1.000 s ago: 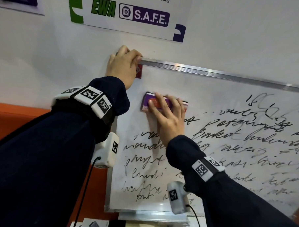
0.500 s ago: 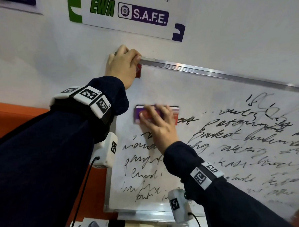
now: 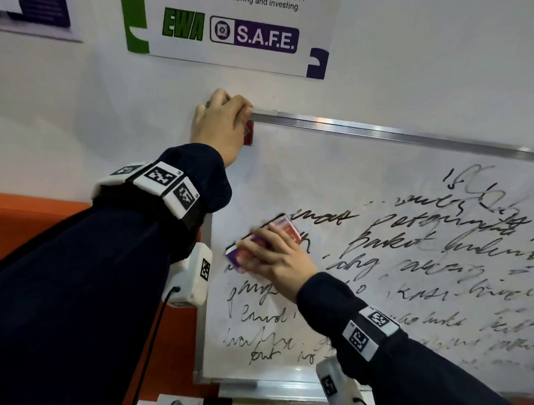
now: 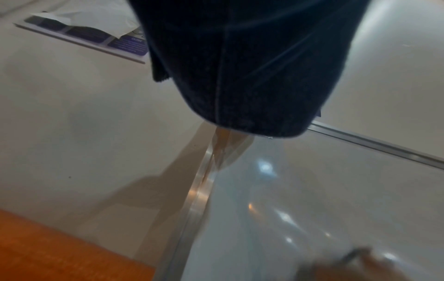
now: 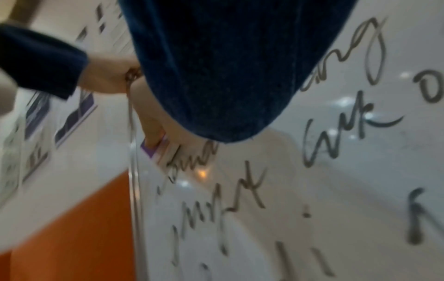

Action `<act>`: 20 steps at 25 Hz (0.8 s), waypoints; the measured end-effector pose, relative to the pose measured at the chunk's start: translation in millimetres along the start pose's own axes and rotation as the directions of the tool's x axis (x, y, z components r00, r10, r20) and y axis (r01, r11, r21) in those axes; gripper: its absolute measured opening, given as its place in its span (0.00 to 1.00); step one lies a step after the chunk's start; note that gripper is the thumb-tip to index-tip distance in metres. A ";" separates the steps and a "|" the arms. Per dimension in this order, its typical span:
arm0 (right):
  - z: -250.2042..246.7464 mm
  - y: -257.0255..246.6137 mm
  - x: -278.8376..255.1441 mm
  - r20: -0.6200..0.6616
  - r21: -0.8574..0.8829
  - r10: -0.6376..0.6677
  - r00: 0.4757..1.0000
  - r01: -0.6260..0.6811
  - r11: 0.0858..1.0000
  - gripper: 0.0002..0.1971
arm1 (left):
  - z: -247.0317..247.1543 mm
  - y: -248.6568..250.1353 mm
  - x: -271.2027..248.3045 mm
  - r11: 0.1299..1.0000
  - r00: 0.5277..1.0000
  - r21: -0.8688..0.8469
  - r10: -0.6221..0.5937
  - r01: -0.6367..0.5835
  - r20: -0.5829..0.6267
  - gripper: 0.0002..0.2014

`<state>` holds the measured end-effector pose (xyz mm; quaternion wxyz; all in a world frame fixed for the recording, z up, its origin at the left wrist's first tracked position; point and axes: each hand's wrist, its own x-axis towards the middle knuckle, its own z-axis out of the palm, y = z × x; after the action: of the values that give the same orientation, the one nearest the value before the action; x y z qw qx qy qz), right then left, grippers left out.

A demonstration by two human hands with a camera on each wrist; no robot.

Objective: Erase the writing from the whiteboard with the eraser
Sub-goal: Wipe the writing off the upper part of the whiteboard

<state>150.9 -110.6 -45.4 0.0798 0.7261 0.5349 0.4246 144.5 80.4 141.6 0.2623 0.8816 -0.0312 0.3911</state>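
Note:
The whiteboard (image 3: 367,182) hangs on the wall, covered in black scribbled writing (image 3: 436,228), with its upper left area wiped. A purple and red eraser (image 3: 286,230) lies tilted against the board's left part. My right hand (image 3: 275,257) lies over it, fingers across its back. In the right wrist view the thumb (image 5: 150,125) sits on the eraser's (image 5: 150,151) edge, below the dark sleeve. My left hand (image 3: 222,120) grips the board's top left corner, fingers curled over the metal frame (image 3: 385,132). The left wrist view shows only sleeve and frame (image 4: 197,194).
A printed poster (image 3: 224,32) hangs just above the board. An orange wall band (image 3: 29,216) runs to the left. A small red patch (image 3: 248,133) sits at the corner by my left hand. A metal ledge (image 3: 266,389) runs under the board.
My right hand has slid the eraser down and to the left over the writing and turned it to a slant. The left hand has stayed on the corner.

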 end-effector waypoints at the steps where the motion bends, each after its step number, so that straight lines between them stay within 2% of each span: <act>1: -2.5 6.1 2.0 -0.029 -0.005 0.046 0.999 -0.046 0.999 0.21 | 0.0 -0.3 0.0 1.000 1.000 0.010 0.003 -0.003 0.000 0.17; 2: -4.7 11.5 8.4 -0.101 -0.015 0.154 0.983 -0.156 0.988 0.20 | 0.3 0.0 0.5 1.000 1.000 0.023 0.004 -0.004 0.001 0.17; 4: -9.2 12.3 24.9 -0.222 0.011 0.343 0.913 -0.350 0.937 0.20 | 0.9 1.1 1.0 0.999 1.000 0.035 0.000 0.000 0.003 0.17; 5: -8.1 8.8 30.5 -0.228 0.027 0.337 0.914 -0.339 0.940 0.20 | 0.7 1.6 1.4 1.000 1.000 0.027 0.000 0.000 0.002 0.17; 7: -1.4 0.6 26.2 -0.138 0.010 0.125 0.983 -0.125 0.992 0.20 | -0.2 1.0 0.2 1.000 1.000 -0.005 -0.007 0.007 -0.006 0.17; 8: -3.0 1.9 20.7 -0.061 -0.011 0.023 0.998 -0.024 1.000 0.19 | -0.6 0.3 -0.2 1.000 1.000 -0.019 -0.005 0.005 -0.009 0.17; 9: -7.5 10.6 15.5 -0.021 -0.037 -0.021 1.000 0.021 0.999 0.20 | -0.4 0.6 -0.3 1.000 1.000 -0.027 0.002 -0.002 -0.011 0.17; 10: -13.5 21.3 13.4 -0.042 -0.062 0.011 0.999 -0.013 0.998 0.21 | 0.2 1.3 -0.6 1.000 1.000 -0.025 0.007 -0.008 -0.016 0.17; 11: -19.6 31.2 15.3 -0.115 -0.075 0.116 0.987 -0.125 0.989 0.20 | 1.0 1.3 -0.5 1.000 1.000 -0.015 0.008 -0.008 -0.022 0.17; 12: -26.1 40.3 19.9 -0.223 -0.065 0.261 0.939 -0.281 0.957 0.18 | 2.0 2.0 0.0 1.000 1.000 -0.003 0.004 -0.004 -0.027 0.17; 13: -30.2 45.5 24.6 -0.321 -0.025 0.388 0.864 -0.417 0.908 0.15 | 3.1 2.0 0.5 1.000 1.000 0.008 0.000 0.001 -0.031 0.17; 14: -30.0 45.7 27.2 -0.378 0.020 0.446 0.811 -0.475 0.880 0.14 | 3.8 1.9 0.6 1.000 0.999 0.012 -0.004 0.005 -0.032 0.17; 15: -25.6 42.8 25.3 -0.382 0.037 0.422 0.822 -0.443 0.896 0.13 | 4.8 1.0 0.7 1.000 0.999 0.005 -0.006 0.006 -0.035 0.16; 17: -16.3 33.5 12.6 -0.274 0.027 0.220 0.936 -0.221 0.975 0.14 | 5.5 -1.2 1.3 1.000 0.999 -0.027 -0.008 0.007 -0.047 0.16; 18: -15.4 32.6 2.7 -0.222 0.029 0.155 0.963 -0.153 0.988 0.14 | 4.9 -1.0 1.1 0.999 0.999 -0.045 -0.010 0.008 -0.047 0.15; 19: -18.3 35.9 -4.8 -0.215 0.018 0.165 0.963 -0.165 0.986 0.14 | 4.4 0.3 0.9 0.998 0.999 -0.054 -0.013 0.010 -0.044 0.15; 20: -22.0 42.4 -8.7 -0.244 0.003 0.235 0.941 -0.241 0.970 0.14 | 5.3 1.8 0.8 0.999 0.999 -0.046 -0.014 0.012 -0.046 0.16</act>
<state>164.9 -142.9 -12.0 -0.0283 0.7268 0.4432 0.5239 148.1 76.4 140.0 0.2855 0.8663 -0.0284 0.4089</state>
